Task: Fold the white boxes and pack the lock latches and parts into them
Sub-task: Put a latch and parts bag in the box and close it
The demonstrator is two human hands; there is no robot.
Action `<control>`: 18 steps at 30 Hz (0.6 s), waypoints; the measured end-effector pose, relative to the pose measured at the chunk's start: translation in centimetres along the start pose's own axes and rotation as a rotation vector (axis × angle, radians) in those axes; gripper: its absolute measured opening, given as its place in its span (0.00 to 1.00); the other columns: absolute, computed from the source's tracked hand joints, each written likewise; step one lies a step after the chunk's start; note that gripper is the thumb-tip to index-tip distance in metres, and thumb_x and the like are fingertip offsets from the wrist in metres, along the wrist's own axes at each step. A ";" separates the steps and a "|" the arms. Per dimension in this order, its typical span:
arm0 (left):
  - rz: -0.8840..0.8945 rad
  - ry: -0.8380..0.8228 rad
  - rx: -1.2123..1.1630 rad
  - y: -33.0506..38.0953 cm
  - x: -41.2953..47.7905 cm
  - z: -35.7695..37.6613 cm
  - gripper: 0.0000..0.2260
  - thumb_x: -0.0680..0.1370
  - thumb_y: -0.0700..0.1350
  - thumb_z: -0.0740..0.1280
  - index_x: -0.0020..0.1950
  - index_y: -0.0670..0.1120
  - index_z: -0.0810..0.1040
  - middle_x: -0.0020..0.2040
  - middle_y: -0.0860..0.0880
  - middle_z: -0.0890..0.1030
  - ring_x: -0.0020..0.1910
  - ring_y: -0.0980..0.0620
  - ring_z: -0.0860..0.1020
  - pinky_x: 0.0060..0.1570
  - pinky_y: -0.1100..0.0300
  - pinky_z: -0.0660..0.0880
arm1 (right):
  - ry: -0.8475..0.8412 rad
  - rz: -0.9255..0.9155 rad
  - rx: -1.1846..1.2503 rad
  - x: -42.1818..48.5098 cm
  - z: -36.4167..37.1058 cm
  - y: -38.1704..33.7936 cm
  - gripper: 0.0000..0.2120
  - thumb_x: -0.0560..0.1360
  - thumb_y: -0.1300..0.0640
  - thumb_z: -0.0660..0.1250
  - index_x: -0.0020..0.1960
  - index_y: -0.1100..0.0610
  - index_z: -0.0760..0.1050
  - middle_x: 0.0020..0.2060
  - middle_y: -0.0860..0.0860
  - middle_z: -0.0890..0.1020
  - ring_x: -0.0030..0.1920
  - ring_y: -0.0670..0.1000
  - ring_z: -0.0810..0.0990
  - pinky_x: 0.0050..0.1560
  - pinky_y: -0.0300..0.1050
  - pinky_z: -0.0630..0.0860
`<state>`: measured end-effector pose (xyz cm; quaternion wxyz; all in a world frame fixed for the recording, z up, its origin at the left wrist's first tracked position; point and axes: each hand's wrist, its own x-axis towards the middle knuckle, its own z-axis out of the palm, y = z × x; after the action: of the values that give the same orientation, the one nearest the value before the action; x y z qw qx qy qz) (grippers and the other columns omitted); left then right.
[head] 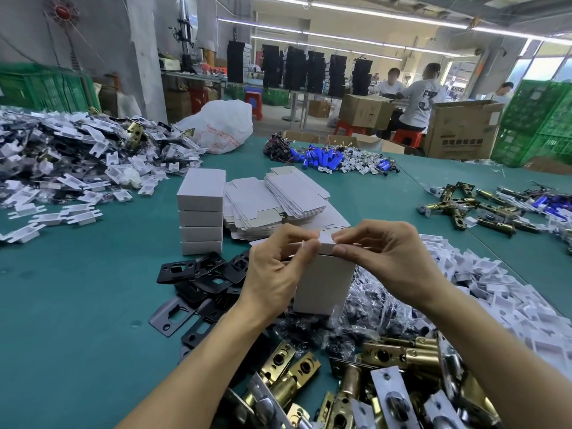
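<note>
Pinching the box (323, 284) flap, left hand (272, 267) and right hand (390, 258) could crease it if misaligned.

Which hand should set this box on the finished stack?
Left, probably: the left hand grips the white box's side nearest the stack of closed boxes; the right hand only pinches the top flap.

Left hand (275, 274) and right hand (387, 261) — both bare — on bare forearms (216, 351) (uncovered to frame edge).
</note>
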<state>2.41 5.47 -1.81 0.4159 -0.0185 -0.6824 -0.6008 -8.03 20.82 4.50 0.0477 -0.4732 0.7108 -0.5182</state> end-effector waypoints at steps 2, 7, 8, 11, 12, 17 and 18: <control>-0.006 -0.009 -0.018 0.2 0.0 -0.1 0.13 0.74 0.62 0.70 0.51 0.54 0.82 0.53 0.55 0.85 0.52 0.52 0.85 0.46 0.54 0.83 | -0.021 0.003 0.003 -0.1 0.0 0.1 0.10 0.66 0.52 0.74 0.46 0.55 0.85 0.45 0.49 0.87 0.45 0.51 0.86 0.51 0.46 0.83; -0.036 0.014 -0.033 0.3 0.0 -0.3 0.13 0.71 0.65 0.71 0.49 0.59 0.83 0.54 0.55 0.85 0.51 0.51 0.85 0.46 0.56 0.82 | -0.064 -0.010 0.031 -0.2 -0.2 0.1 0.10 0.69 0.61 0.74 0.49 0.50 0.84 0.48 0.46 0.86 0.49 0.46 0.86 0.53 0.38 0.80; -0.026 0.001 -0.016 0.3 0.0 -0.4 0.13 0.72 0.64 0.71 0.51 0.58 0.83 0.54 0.55 0.85 0.52 0.51 0.84 0.46 0.55 0.82 | -0.063 -0.015 0.033 -0.2 -0.3 0.1 0.11 0.68 0.62 0.74 0.49 0.51 0.84 0.48 0.46 0.86 0.49 0.45 0.85 0.54 0.37 0.80; 0.015 -0.064 0.065 0.2 0.0 -0.6 0.11 0.73 0.56 0.73 0.54 0.56 0.83 0.56 0.55 0.84 0.54 0.51 0.83 0.45 0.56 0.82 | -0.050 -0.044 0.006 -0.4 -0.4 0.2 0.12 0.68 0.63 0.75 0.50 0.52 0.83 0.48 0.48 0.86 0.50 0.44 0.85 0.55 0.37 0.79; 0.010 -0.074 0.060 0.2 0.0 -0.6 0.11 0.73 0.52 0.74 0.54 0.55 0.83 0.57 0.55 0.84 0.54 0.52 0.83 0.45 0.58 0.82 | -0.044 -0.060 -0.019 -0.4 -0.4 0.2 0.13 0.68 0.64 0.75 0.51 0.53 0.83 0.48 0.48 0.86 0.50 0.43 0.85 0.55 0.36 0.79; -0.041 -0.043 -0.038 -0.1 0.0 -0.4 0.11 0.70 0.47 0.76 0.51 0.50 0.83 0.55 0.52 0.85 0.54 0.51 0.84 0.49 0.58 0.81 | -0.077 -0.102 -0.080 -0.6 -0.4 0.5 0.16 0.68 0.59 0.74 0.55 0.54 0.82 0.52 0.48 0.85 0.53 0.41 0.84 0.55 0.37 0.79; -0.040 -0.038 -0.048 -0.2 0.0 -0.4 0.10 0.70 0.46 0.76 0.50 0.50 0.83 0.55 0.52 0.85 0.54 0.50 0.84 0.49 0.57 0.81 | -0.088 -0.098 -0.082 -0.8 -0.4 0.7 0.16 0.68 0.61 0.75 0.55 0.53 0.82 0.53 0.47 0.84 0.55 0.41 0.83 0.55 0.37 0.79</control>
<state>2.51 5.03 -1.97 0.3903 -0.0264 -0.6758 -0.6248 -8.29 21.69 3.82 0.0341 -0.5314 0.7048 -0.4688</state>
